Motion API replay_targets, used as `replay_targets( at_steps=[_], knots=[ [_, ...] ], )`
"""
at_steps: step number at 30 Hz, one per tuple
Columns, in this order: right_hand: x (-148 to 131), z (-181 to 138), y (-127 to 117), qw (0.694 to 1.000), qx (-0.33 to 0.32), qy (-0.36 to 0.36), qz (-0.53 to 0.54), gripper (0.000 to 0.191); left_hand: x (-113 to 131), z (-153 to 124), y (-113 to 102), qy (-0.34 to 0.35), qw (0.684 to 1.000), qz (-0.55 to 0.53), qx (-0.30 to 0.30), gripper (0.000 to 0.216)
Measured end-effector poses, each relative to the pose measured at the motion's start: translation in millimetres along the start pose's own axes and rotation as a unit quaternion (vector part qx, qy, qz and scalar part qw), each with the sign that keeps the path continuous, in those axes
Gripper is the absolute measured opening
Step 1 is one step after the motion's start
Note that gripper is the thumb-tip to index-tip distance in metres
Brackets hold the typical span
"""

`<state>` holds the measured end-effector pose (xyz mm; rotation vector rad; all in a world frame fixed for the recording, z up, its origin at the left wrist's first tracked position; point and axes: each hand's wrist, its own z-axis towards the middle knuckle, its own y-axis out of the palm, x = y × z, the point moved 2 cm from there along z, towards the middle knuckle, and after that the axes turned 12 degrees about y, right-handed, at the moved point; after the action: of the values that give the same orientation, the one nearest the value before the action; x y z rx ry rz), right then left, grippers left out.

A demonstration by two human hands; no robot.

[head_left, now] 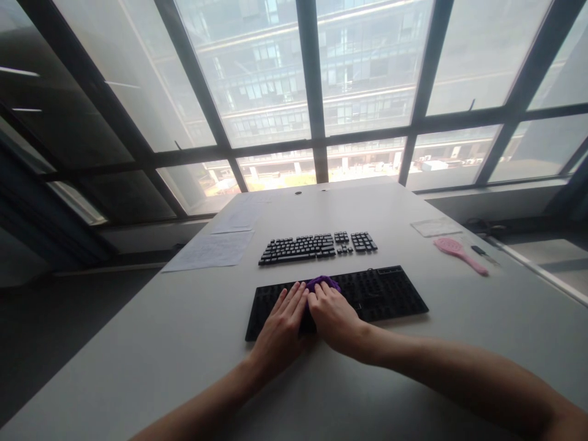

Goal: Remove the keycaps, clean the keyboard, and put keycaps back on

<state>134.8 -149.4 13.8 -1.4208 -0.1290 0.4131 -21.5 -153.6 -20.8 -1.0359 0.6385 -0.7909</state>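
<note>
On the keyboard [397, 293], the right grip [336, 313] held cloth [325, 281], the left grip [285, 315] lay flat; apparent wiping next needed bracing.

Layout: keyboard [388, 293] on desk [184, 343], window [367, 73] behind desk.
Cloth [329, 281] on keyboard, under right hand [336, 315]; left hand [285, 321] on keyboard, left of right hand. Keycaps [301, 247] behind keyboard, apart from it. Papers [211, 250] left of keycaps. Brush [452, 248] right of keycaps; tool [479, 251] just right of brush.
</note>
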Motion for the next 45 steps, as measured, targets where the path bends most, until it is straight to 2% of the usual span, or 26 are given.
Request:
replay_targets(
  at_steps=[5,10,15,18,23,25,29,32,40,45],
  knots=[
    [-10.2,-14.7,-12.7,0.999,-0.048,-0.017,0.009,0.037,2.6,-0.8,0.4,0.009,1.000,0.003,0.005,0.066],
    [-21.0,-27.7,-14.0,0.997,-0.075,-0.020,-0.010,0.028,8.1,0.8,-2.8,0.046,0.999,-0.019,-0.006,0.058],
    [-16.6,-25.3,-19.8,0.995,-0.098,-0.010,0.007,0.026,9.3,1.6,-3.8,0.044,0.999,-0.032,0.005,0.058],
    [-6.4,-17.3,-33.7,0.997,-0.078,0.003,0.018,0.025,8.6,2.1,-4.2,0.009,0.999,-0.036,0.028,0.065],
    [13.1,0.9,-50.8,0.998,0.014,0.063,0.001,0.025,11.0,4.1,-8.0,-0.022,0.997,-0.046,0.052,0.070],
    [18.0,6.8,-45.5,0.998,0.022,0.061,0.005,0.025,11.4,5.0,-9.3,-0.023,0.997,-0.044,0.055,0.071],
    [20.6,11.1,-20.2,1.000,-0.029,0.008,0.004,0.028,10.6,5.5,-8.5,-0.016,0.998,-0.048,0.037,0.068],
    [19.8,8.9,-9.4,0.999,-0.031,0.006,-0.015,0.032,10.3,5.3,-6.5,-0.007,0.998,-0.057,0.021,0.066],
    [21.2,2.3,-14.4,0.999,-0.042,-0.018,-0.006,0.031,12.3,7.6,-8.7,0.005,0.996,-0.085,0.021,0.065],
    [25.6,-18.8,-11.8,0.997,-0.040,-0.052,0.027,0.036,21.2,7.0,-12.7,0.048,0.988,-0.144,0.030,0.062]
  ],
)
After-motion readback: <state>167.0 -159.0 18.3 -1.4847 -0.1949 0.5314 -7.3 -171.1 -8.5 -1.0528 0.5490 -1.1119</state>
